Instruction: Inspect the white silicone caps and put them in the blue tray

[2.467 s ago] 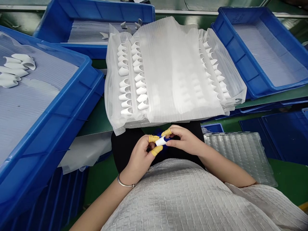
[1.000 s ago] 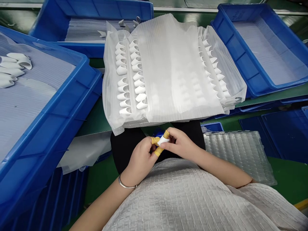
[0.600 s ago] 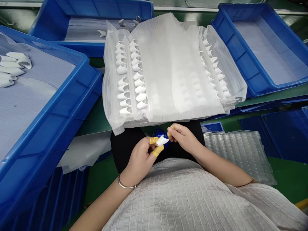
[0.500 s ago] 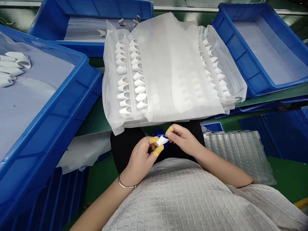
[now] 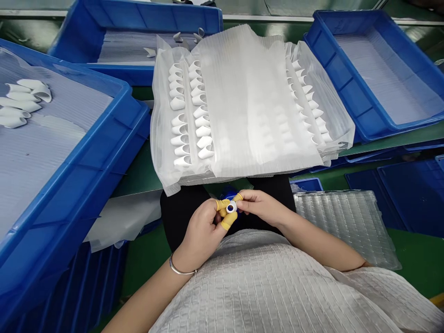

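Both hands meet over my lap, pinching one small white plastic sleeve. Its round open end faces me, with blue showing through the hole. My left hand, with yellow finger cots and a metal bracelet at the wrist, grips it from the left. My right hand, one yellow cot on the forefinger, holds it from the right. Just beyond my hands lies a stack of foam sheets with rows of the same white sleeves tucked in.
A blue bin at the left holds a few white sleeves. Two more blue bins stand at the back and right. A clear blister tray lies at my right. Green table surface shows between them.
The white sleeve has been turned in my fingers from lying sideways to end-on, so its open round end now faces me. Both hands stay over my lap.
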Demonstrator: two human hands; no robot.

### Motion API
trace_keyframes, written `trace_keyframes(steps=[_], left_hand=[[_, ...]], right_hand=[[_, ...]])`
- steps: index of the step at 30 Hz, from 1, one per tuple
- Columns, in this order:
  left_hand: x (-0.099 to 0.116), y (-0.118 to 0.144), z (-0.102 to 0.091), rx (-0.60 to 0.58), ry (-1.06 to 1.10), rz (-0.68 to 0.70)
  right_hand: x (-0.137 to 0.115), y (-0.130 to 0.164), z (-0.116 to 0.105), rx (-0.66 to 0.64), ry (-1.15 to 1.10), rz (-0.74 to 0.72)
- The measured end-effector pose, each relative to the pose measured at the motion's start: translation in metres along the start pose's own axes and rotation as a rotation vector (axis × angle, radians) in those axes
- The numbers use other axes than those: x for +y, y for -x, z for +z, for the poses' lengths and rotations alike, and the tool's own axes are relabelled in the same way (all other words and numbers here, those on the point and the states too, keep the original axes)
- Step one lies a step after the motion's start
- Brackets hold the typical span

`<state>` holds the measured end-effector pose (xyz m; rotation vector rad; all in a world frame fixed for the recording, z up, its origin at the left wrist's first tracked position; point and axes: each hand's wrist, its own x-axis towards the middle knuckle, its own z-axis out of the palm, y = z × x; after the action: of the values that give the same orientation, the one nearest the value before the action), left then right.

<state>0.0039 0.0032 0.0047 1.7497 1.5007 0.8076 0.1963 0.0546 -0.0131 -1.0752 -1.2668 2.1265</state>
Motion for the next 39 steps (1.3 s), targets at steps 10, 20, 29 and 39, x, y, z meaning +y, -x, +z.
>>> trace_keyframes(steps=[10,20,29,39], left_hand=[[-0.003,0.002,-0.011,-0.045,0.058,0.230],[-0.003,0.004,-0.012,-0.117,0.099,0.078],[-0.008,0.002,-0.019,-0.099,0.051,0.074],[0.005,-0.021,-0.050,0.164,-0.201,0.528]], right_hand=[[-0.079,0.042,-0.007,-0.054,0.181,-0.233],[-0.133,-0.019,-0.016,0.383,1.190,-0.521],[-0.137,-0.052,-0.004,0.172,1.672,-0.214],[-0.175,-0.027,-0.003,-0.020,1.709,-0.218]])
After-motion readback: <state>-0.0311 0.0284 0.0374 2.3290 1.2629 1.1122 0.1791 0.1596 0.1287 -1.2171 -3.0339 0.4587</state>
